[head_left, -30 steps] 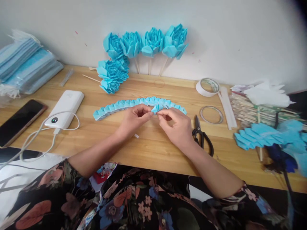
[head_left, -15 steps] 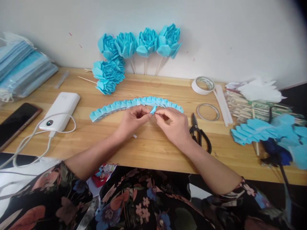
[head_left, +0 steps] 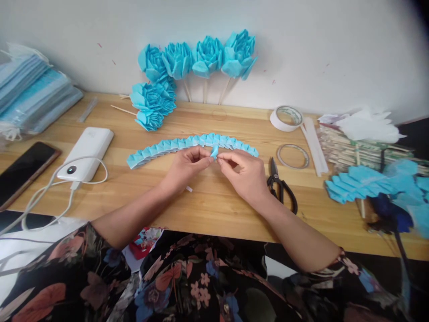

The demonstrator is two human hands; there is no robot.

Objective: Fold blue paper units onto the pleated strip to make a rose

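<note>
Head view. Wood worktop, pale wall behind back edge. L hand & R hand meet approx. mid-worktop, btwn front & back edges. Each has thumb + index pinched narrow on 1 small blue fold; L grips its L side, R its R side, tips nearly meeting. Other fingers curled in, partly hidden. Whether fold touches worktop: can't tell.

Row of joined blue folds lies just beyond hands, arc bowed twd back edge; R hand hides part nr its R end. White scrap nr L wrist, twd front edge. Scissors just R of R hand, tips twd back edge.

Back edge, L of mid: blue flowers on sticks, 4 up agst wall, others lying in front. Back L corner: mask packs. L edge: phone; next to it pwr bank, cable running over front edge. Back edge, R of mid: tape roll, thin ring in front, white strips beside. R edge: stick pile, more blue folds nearer front.
</note>
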